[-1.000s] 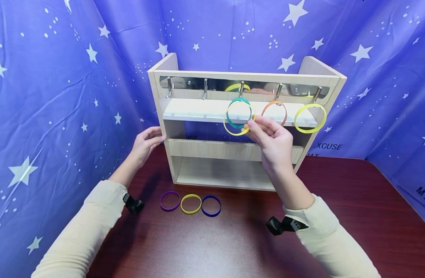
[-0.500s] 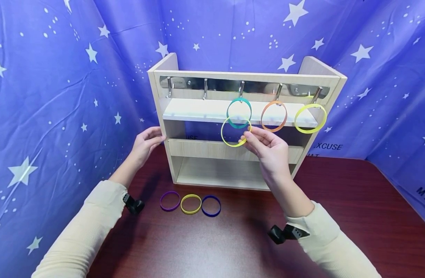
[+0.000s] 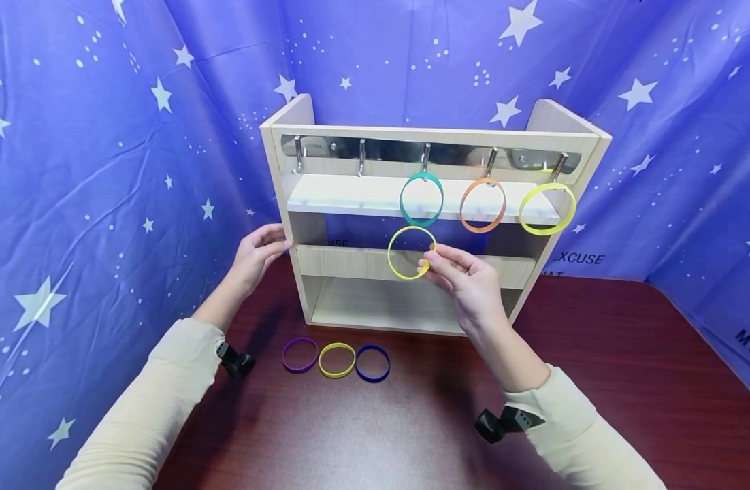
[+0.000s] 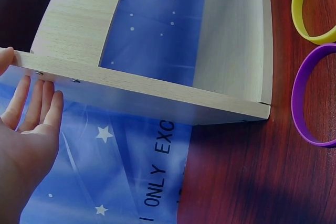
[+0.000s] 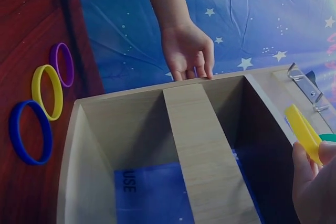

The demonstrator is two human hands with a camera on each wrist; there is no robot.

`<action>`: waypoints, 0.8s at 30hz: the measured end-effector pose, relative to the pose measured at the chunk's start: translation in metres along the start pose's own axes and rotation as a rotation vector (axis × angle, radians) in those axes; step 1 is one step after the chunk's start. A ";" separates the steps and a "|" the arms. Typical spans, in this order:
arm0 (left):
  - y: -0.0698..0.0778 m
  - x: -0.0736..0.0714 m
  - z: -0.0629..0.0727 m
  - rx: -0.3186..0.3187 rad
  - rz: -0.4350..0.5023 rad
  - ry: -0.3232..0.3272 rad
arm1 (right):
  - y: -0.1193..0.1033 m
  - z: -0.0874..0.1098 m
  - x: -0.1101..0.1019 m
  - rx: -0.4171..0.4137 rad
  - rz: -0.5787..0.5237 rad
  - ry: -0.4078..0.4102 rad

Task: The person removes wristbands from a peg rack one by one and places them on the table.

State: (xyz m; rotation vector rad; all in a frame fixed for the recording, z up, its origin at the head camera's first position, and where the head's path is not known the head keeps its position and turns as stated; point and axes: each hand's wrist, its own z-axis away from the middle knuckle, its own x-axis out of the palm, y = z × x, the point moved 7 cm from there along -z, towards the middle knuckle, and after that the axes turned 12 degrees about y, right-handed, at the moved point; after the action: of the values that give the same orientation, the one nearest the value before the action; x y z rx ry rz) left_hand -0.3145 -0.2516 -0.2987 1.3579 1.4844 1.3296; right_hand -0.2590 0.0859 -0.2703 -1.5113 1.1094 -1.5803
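Note:
My right hand (image 3: 473, 284) pinches a yellow silicone wristband (image 3: 390, 253) between thumb and fingertips, in front of the wooden rack (image 3: 326, 262). The band hangs below the teal wristband (image 3: 402, 207), apart from it. In the right wrist view this yellow band (image 5: 302, 129) shows nearly edge-on. With fingers fairly straight, my left hand (image 3: 255, 258) touches the rack's left side panel; in the left wrist view the fingertips of the left hand (image 4: 31, 140) meet its outer face. Teal, orange (image 3: 463, 211) and yellow (image 3: 523, 221) wristbands hang from metal hooks.
On the dark red table (image 3: 399, 435) before the rack lie a purple wristband (image 3: 284, 359), another yellow wristband (image 3: 337, 376) and a blue wristband (image 3: 373, 380). Two bare hooks (image 3: 361, 158) are at the rail's left. A blue starry curtain (image 3: 375, 61) surrounds the table.
My right hand has lowered the yellow wristband and drawn it slightly left, from in front of the teal band to below it. The left hand stays on the side panel.

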 end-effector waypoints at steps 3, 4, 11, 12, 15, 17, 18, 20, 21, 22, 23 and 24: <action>0.000 0.000 0.000 -0.003 -0.002 -0.003 | 0.005 0.000 -0.001 0.031 -0.002 -0.004; 0.000 0.000 0.000 -0.004 -0.003 -0.003 | 0.007 0.000 -0.002 0.039 -0.001 -0.004; 0.001 0.001 0.000 0.001 -0.003 -0.003 | 0.016 0.000 -0.006 0.091 0.012 -0.014; 0.001 0.000 0.000 0.002 0.000 -0.002 | 0.018 0.000 -0.007 0.099 0.012 -0.014; 0.001 0.000 0.000 0.007 0.003 -0.004 | 0.022 0.000 -0.009 0.118 0.021 -0.010; 0.001 0.000 0.000 0.009 0.008 -0.004 | 0.026 -0.001 -0.011 0.133 0.023 -0.006; 0.000 0.000 0.000 0.009 0.009 -0.005 | 0.027 -0.001 -0.011 0.138 0.027 -0.005; 0.000 0.000 0.000 0.008 0.011 -0.005 | 0.030 -0.001 -0.013 0.149 0.032 -0.008; 0.000 0.000 0.000 0.006 0.012 -0.005 | 0.031 -0.001 -0.013 0.154 0.035 -0.012; -0.001 0.000 0.000 0.005 0.013 -0.004 | 0.032 -0.001 -0.013 0.159 0.038 -0.017; -0.001 0.000 0.000 0.005 0.010 -0.003 | 0.033 0.000 -0.014 0.165 0.043 -0.024; -0.001 0.000 0.000 0.004 0.007 -0.003 | 0.034 0.000 -0.014 0.169 0.050 -0.029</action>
State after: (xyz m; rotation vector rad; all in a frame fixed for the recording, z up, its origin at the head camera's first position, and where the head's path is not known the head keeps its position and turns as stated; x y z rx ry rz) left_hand -0.3152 -0.2517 -0.2996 1.3684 1.4823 1.3287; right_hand -0.2607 0.0847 -0.3075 -1.3800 0.9643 -1.5709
